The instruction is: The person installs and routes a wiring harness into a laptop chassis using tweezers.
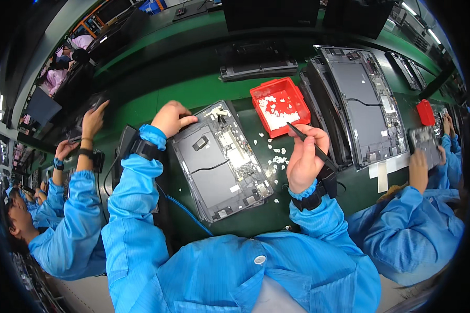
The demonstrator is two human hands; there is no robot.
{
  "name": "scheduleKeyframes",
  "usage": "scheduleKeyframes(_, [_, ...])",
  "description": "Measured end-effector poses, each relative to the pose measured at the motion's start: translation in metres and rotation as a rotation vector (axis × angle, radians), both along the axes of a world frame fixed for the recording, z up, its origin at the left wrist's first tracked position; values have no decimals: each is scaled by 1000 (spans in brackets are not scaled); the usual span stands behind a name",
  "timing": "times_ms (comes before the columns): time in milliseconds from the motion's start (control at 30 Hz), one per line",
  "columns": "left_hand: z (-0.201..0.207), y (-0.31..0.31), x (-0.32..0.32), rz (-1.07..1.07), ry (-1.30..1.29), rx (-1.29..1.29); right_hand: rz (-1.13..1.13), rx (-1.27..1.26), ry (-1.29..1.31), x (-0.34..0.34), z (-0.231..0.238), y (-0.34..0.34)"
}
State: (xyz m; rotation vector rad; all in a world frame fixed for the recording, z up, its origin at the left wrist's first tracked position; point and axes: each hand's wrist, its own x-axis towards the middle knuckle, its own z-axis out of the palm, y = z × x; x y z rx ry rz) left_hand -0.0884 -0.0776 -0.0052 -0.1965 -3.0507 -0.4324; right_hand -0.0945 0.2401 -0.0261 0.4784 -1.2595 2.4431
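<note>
On the green bench (146,104) lies a grey, rectangular, opened laptop base (220,161). The left hand (172,119) is at its upper-left edge; grip cannot be determined. The right hand (307,160) holds a slim black tool (325,158), tip near small white pieces (278,116) in a red plastic bin (296,95).

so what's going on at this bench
A person in a blue smock is working over an opened laptop base. Their left hand is at its upper left edge. The right hand holds a slim dark tool, its tip near the lower edge of a red bin of small white pieces. More such pieces lie loose between base and right hand. Similar bases are stacked beyond the bin.
</note>
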Motion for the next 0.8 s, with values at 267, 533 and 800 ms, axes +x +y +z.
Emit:
scheduleKeyframes(267, [-6, 140, 60, -414, 159, 265, 402, 522, -36, 6, 5, 22])
scheduleKeyframes(533, [-25, 158, 87, -198, 209, 374, 414, 1104, 488, 12, -15, 17])
scheduleKeyframes(800, [-30, 170, 94, 117, 27, 761, 399, 1120, 475, 14, -16, 18])
